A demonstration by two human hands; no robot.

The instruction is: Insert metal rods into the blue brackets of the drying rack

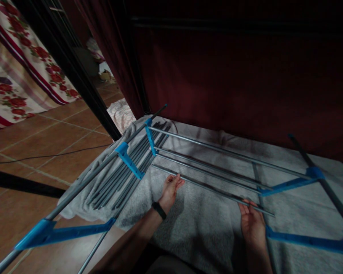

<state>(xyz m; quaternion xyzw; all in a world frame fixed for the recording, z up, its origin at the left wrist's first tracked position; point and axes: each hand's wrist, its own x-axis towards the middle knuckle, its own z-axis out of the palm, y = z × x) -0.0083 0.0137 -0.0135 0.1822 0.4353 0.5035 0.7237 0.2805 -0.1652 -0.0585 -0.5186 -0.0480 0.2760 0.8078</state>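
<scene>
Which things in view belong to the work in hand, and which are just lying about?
Belong to it:
metal rod, held by the left hand and right hand
tube frame
blue brackets
loose rods, probably

Just about:
grey blanket
floral fabric
dark cable

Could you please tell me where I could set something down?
Bare grey blanket shows between the left hand and right hand, nearer the wearer than the held rod; another strip lies between the farthest rod and the dark red curtain. It is crowded at the left, where loose rods lie near a blue bracket.
</scene>
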